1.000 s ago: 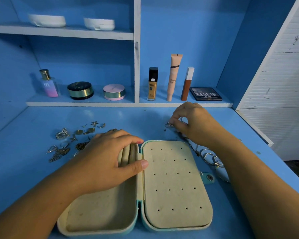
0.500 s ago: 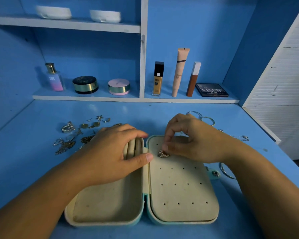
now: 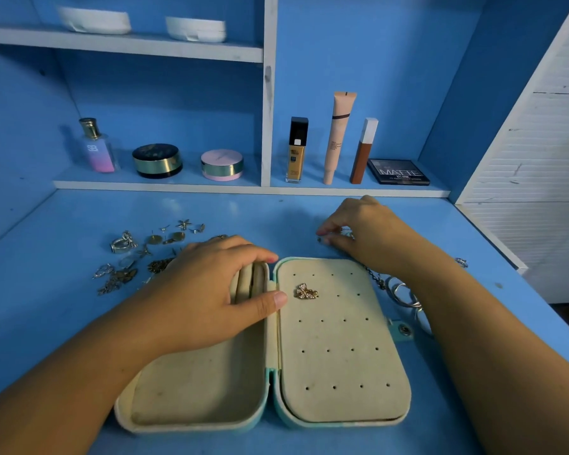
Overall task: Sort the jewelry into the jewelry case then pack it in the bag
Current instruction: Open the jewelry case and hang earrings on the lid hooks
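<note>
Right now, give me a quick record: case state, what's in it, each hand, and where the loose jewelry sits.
case: jewelry case lies open flat on the table
in case: one gold piece on the holed right panel; left tray bare
left hand: left hand rests on the ring rolls
right hand: right hand, fingers pinch a small piece beyond the case
loose, left: jewelry pile
loose, right: rings and chain beside the case
bag: not in view

Left of a white shelf divider stand a perfume bottle, a dark compact and a pink compact; right of it, a foundation bottle, beige tube, brown stick and black palette.
</note>
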Demonstrator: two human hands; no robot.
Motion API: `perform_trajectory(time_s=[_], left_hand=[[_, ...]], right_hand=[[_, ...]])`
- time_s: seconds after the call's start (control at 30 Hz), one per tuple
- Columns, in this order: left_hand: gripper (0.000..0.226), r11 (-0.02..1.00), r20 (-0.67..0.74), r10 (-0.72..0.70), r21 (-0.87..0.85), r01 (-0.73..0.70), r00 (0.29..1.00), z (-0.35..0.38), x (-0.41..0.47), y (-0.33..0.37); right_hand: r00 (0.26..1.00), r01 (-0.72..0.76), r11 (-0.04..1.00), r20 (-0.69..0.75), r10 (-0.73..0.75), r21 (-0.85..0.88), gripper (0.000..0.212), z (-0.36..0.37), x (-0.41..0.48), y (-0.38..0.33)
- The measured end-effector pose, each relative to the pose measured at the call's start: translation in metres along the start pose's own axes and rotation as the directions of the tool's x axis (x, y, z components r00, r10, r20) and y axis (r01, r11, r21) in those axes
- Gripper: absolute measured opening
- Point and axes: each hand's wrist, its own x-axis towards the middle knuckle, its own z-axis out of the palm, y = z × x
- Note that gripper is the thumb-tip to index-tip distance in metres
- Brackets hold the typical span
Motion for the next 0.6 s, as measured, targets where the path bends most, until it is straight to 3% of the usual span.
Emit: perform_trajectory(time_s=[0.1, 0.6], left_hand=[[0.068, 1.0, -0.007, 0.001, 0.001, -0.001, 1.0, 0.0, 0.0004, 0.0004], [0.068, 1.0, -0.013, -0.015, 0.0, 0.015, 1.0, 0.0017, 0.0011, -0.0005]], right_hand=[[0.998, -0.012, 0.999, 0.058, 0.015, -0.053, 0.023, 0.0017, 0.0043, -0.0055], [0.994, -0.111, 0.992, 0.012, 0.112, -0.052, 0.013, 0.0046, 0.0107, -0.0071]])
